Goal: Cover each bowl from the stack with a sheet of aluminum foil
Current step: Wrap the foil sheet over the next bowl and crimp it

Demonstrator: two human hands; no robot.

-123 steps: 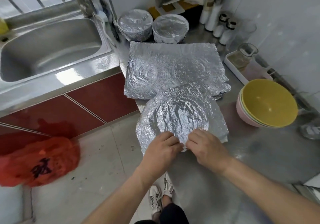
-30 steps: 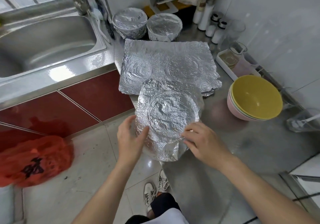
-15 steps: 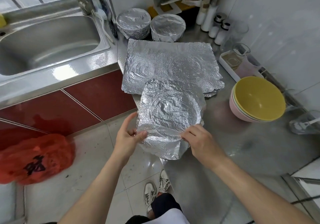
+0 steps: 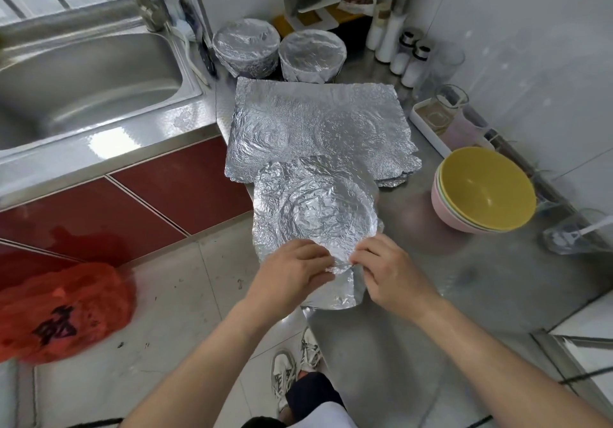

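Note:
A bowl under a crinkled foil sheet [image 4: 318, 208] sits at the counter's near left corner, its round rim showing through the foil. My left hand [image 4: 292, 270] and my right hand [image 4: 388, 270] meet at the bowl's near edge, both pinching the foil there. A stack of flat foil sheets [image 4: 318, 122] lies just behind it. To the right stands a stack of uncovered bowls [image 4: 484, 192], yellow on top, pink at the bottom. Two foil-covered bowls, one [image 4: 245, 48] on the left and one [image 4: 313, 54] on the right, stand at the back.
A steel sink [image 4: 83, 76] lies to the left. Seasoning bottles [image 4: 404, 53] and a white tray with a glass jar [image 4: 441, 112] line the right wall. A clear cup [image 4: 574, 235] lies at the far right. On the floor sits a red plastic bag [image 4: 63, 311].
Four seconds ago both hands pinched the near edge; then they spread to the bowl's sides. Now they have come together again at the near edge, gripping the foil.

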